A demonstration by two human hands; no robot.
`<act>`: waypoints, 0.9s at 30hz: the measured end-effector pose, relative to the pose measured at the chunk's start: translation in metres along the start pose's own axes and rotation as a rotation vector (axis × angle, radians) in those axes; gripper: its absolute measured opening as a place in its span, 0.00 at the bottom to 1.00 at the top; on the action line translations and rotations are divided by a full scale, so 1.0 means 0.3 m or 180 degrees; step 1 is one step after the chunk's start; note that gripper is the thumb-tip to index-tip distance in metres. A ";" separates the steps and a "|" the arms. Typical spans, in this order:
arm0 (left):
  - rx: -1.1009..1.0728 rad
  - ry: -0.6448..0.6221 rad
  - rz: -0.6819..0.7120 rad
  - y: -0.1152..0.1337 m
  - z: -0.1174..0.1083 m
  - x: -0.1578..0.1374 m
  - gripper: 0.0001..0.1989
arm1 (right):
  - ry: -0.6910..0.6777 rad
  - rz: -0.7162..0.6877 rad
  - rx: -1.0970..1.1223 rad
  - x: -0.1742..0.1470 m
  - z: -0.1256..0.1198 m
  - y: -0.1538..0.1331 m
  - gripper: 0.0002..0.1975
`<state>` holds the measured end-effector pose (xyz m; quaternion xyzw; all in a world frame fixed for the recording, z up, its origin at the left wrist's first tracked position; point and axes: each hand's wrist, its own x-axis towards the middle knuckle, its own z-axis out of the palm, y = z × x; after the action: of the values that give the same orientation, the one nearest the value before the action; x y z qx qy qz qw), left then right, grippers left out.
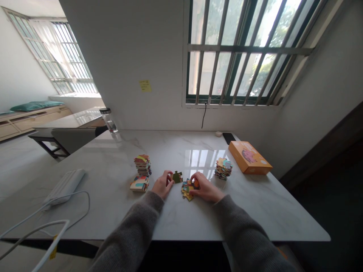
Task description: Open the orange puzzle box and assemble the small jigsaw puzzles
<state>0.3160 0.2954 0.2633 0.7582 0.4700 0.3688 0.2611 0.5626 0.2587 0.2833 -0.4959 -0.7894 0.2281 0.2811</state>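
Note:
A dark green jigsaw puzzle piece (177,177) is pinched at its left edge by my left hand (163,184). Just to its right, my right hand (204,186) has its thumb and fingers closed around colourful jigsaw puzzle pieces (186,189), which overlap in a small pile on the table. A narrow gap separates the green piece from this pile. Left of my hands rise a tall stack of puzzle pieces (142,165) and, nearer to me, a lower stack (139,184). Another stack (223,168) stands right of my right hand.
An orange box (249,157) lies at the right of the white marbled table (170,223). Behind it are a black phone (228,138) and a small white round object (218,134). A clear bottle (109,120) stands far left; a white power strip (65,187) with cables lies nearer.

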 end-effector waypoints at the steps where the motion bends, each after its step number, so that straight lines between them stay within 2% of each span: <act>1: -0.0112 0.0056 0.0010 -0.001 0.002 0.002 0.12 | 0.0005 0.0001 0.0052 0.001 -0.001 0.004 0.20; 4: -0.0612 0.0301 -0.0010 -0.010 0.009 0.012 0.12 | 0.0063 -0.0038 0.0163 0.003 -0.005 0.014 0.19; 7: -0.1222 0.0365 -0.0091 -0.015 0.017 0.017 0.13 | 0.0185 -0.0049 0.0423 0.005 -0.013 0.016 0.15; 10: -0.1617 0.0287 -0.0188 0.001 0.023 0.013 0.15 | 0.0320 0.0043 0.1236 0.011 -0.018 0.003 0.11; 13: -0.1975 0.0115 -0.0186 0.035 0.027 0.003 0.17 | 0.0590 0.0167 0.2155 0.023 -0.012 -0.020 0.15; 15: -0.2204 -0.0090 -0.0172 0.057 0.030 -0.002 0.19 | 0.0784 0.0150 0.2340 0.032 0.000 -0.036 0.16; 17: -0.2338 -0.0350 -0.0152 0.073 0.032 -0.006 0.20 | 0.0899 0.0053 0.2144 0.038 0.015 -0.051 0.14; 21: -0.2365 -0.0700 -0.0106 0.081 0.041 -0.011 0.23 | 0.1002 -0.0226 0.1139 0.036 0.041 -0.078 0.10; 24: -0.2357 -0.0729 -0.0175 0.071 0.049 -0.011 0.24 | 0.0952 -0.0420 0.0744 0.031 0.057 -0.094 0.12; 27: -0.2231 -0.0488 -0.0159 0.048 0.054 -0.006 0.22 | 0.0976 -0.0524 0.0706 0.032 0.059 -0.097 0.18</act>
<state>0.3359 0.2870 0.2637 0.6363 0.3124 0.4432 0.5487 0.5284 0.2542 0.2909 -0.4246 -0.7452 0.2117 0.4686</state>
